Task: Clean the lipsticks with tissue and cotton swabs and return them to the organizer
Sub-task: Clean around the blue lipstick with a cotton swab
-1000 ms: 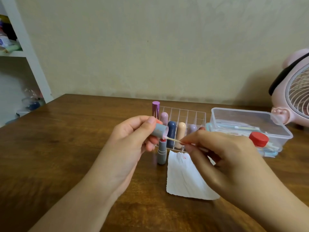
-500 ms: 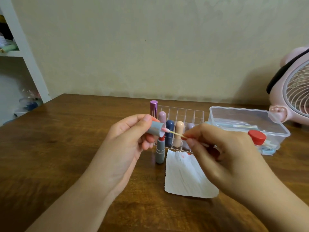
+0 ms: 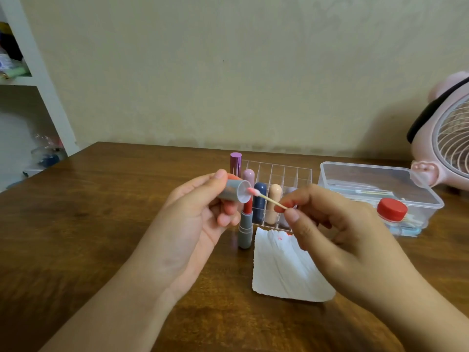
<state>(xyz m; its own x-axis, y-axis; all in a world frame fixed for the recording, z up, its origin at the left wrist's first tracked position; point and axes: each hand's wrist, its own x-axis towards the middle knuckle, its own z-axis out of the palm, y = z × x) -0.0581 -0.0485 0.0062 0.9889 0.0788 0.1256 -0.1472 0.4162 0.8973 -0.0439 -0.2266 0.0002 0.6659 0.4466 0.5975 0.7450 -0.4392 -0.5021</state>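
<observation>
My left hand (image 3: 200,217) grips a grey lipstick cap (image 3: 232,190) on its side, open end facing right. My right hand (image 3: 330,224) pinches a cotton swab (image 3: 269,200) whose pink-stained tip sits at the cap's mouth. Below the cap, the uncapped grey lipstick (image 3: 245,224) stands upright on the table with its red stick exposed. A white tissue (image 3: 284,268) with a red smear lies flat to its right. Behind them stands the clear organizer (image 3: 279,174) with several lipsticks in it, a purple one (image 3: 235,162) at its left corner.
A clear plastic box (image 3: 380,189) with cotton swabs and a red-capped bottle (image 3: 392,210) sits on the right of the wooden table (image 3: 101,224). A pink fan (image 3: 446,138) stands at the far right. White shelves (image 3: 38,80) are at the left.
The swab tip has come out of the cap's inside and now sits at its mouth, stained pink. Both hands have stayed in about the same place.
</observation>
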